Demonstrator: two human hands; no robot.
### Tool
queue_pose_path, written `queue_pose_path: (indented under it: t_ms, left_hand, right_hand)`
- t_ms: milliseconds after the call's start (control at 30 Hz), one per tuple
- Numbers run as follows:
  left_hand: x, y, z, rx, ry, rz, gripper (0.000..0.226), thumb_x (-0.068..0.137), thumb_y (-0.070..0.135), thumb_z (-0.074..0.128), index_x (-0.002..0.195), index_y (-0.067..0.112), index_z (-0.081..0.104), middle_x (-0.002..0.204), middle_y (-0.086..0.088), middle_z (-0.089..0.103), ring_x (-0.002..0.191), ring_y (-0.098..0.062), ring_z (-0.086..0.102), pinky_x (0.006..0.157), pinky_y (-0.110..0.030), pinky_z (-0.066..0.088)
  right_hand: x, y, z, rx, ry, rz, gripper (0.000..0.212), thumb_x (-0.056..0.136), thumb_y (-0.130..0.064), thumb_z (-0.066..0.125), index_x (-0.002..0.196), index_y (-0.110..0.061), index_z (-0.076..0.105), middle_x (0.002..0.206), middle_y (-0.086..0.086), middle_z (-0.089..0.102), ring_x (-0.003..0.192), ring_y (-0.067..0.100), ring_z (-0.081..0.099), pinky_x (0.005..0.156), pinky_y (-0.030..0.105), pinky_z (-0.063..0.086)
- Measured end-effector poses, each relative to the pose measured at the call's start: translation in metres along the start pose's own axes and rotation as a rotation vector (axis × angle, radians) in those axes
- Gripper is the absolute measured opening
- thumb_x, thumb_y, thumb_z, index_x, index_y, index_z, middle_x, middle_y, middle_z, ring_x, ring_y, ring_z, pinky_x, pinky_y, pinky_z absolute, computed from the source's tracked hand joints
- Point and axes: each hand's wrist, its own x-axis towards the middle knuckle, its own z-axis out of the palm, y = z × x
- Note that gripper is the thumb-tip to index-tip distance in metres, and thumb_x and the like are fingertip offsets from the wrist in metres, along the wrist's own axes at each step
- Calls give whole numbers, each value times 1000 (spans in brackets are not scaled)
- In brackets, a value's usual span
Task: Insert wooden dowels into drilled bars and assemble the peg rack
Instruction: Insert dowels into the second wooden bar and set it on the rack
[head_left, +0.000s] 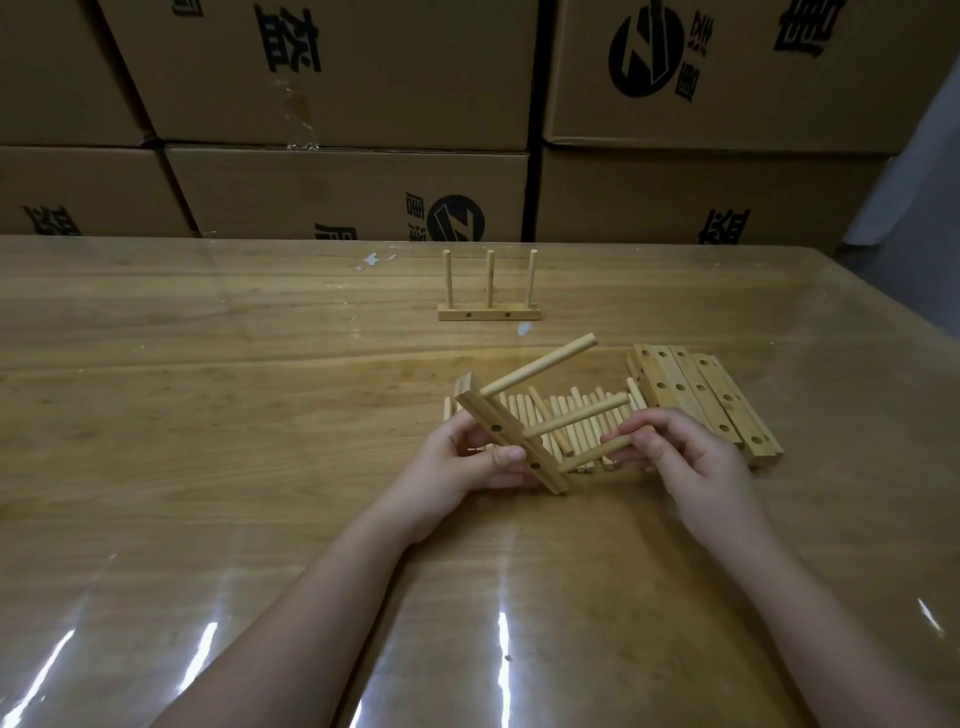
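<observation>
Head cam, I'm watching the left hand (457, 462) gripping the drilled bar (480, 410) above the dowel pile (582, 432), right hand (691, 457) pinching a dowel (592, 454).

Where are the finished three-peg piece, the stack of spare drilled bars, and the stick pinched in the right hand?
finished three-peg bar (488, 314): head view, front face of its base.
stack of drilled bars (714, 415): head view, top face of one bar.
pinched dowel (587, 457): head view, bare middle of its shaft.

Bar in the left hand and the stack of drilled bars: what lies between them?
Head view: a pile of loose dowels lies on the table between the held bar and the stack.
</observation>
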Motion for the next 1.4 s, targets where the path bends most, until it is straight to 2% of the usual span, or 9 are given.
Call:
queue_pose_path:
  t_ms: [233,300,400,500,633,733,833,1067,1400]
  left_hand:
    - [3,-1,-1,-26,12,-11,32,75,14,70,106,12,61,109,-17,69,97,-35,69,75,-31,57]
    - [3,-1,-2,-24,15,-19,34,74,20,74,106,13,62,110,-18,69,96,-35,69,75,-30,57]
    - [4,0,-3,-49,49,-43,49,67,25,78,107,4,59,110,-21,68,94,-34,69,73,-29,57]
    - [3,2,-6,-110,48,-40,54,69,25,79,110,-3,56,109,-23,68,97,-35,69,73,-29,57]
    - [2,3,-6,-106,17,-41,51,69,25,79,108,-1,58,109,-23,69,100,-35,68,75,-29,57]
    - [1,4,-5,-105,20,-50,47,70,21,78,107,1,58,110,-24,67,101,-35,67,75,-30,57]
    - [1,6,-4,-106,29,-49,50,71,23,77,110,-2,58,112,-24,67,102,-36,67,75,-30,57]
    - [0,8,-2,-159,44,-26,25,72,26,75,93,13,76,104,-21,71,94,-31,70,72,-27,57]
    - [-1,10,-4,-193,74,-9,30,78,28,71,99,7,72,108,-21,69,88,-30,71,67,-26,59]
  right_hand:
    - [0,1,2,-12,-19,-28,22,93,-9,49,99,-25,62,95,-17,70,88,3,67,74,12,51]
    - [1,2,5,77,-5,-5,23,91,-10,52,108,-24,59,96,-11,71,89,8,68,77,17,53]
    - [1,1,7,247,12,50,39,85,-17,58,122,-25,48,99,-1,72,91,12,68,81,22,54]
    - [1,0,8,164,-37,76,45,75,-31,64,119,-30,50,99,-9,70,88,9,68,79,19,53]
    - [-3,0,19,65,-148,99,35,81,-15,68,110,-30,57,96,-21,68,84,2,66,74,13,50]
    - [-4,-2,23,43,-153,84,24,81,-12,68,98,-28,63,91,-19,68,80,0,65,70,12,50]
    - [-3,-3,20,37,-100,73,25,82,-12,67,97,-31,63,92,-18,68,80,2,64,73,14,51]
    - [0,1,12,37,49,51,25,85,-14,63,100,-34,61,88,-7,66,78,7,60,72,21,53]
    - [5,3,3,252,196,90,14,87,-12,58,97,-19,66,91,2,69,72,5,65,61,13,50]
